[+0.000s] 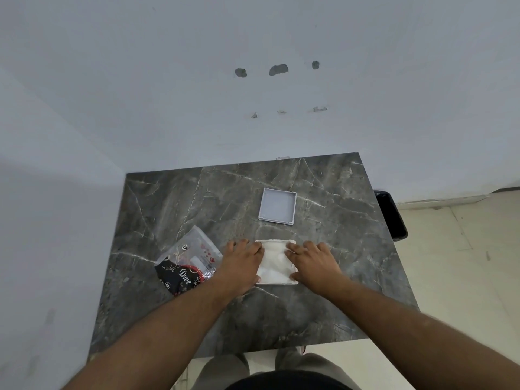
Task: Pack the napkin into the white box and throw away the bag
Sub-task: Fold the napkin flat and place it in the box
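A white napkin lies inside the shallow white box near the middle of the dark marble table. My left hand presses flat on the napkin's left side, fingers spread. On the napkin's right side rests my right hand, fingers spread, thumb at the box's near edge. Only the box's near rim shows. The box's white lid lies upturned farther back. A clear and black plastic bag with "Dove" print lies left of my left hand.
A black bin stands on the floor beside the table's right edge. White walls close off the back and left sides. My legs show under the near table edge.
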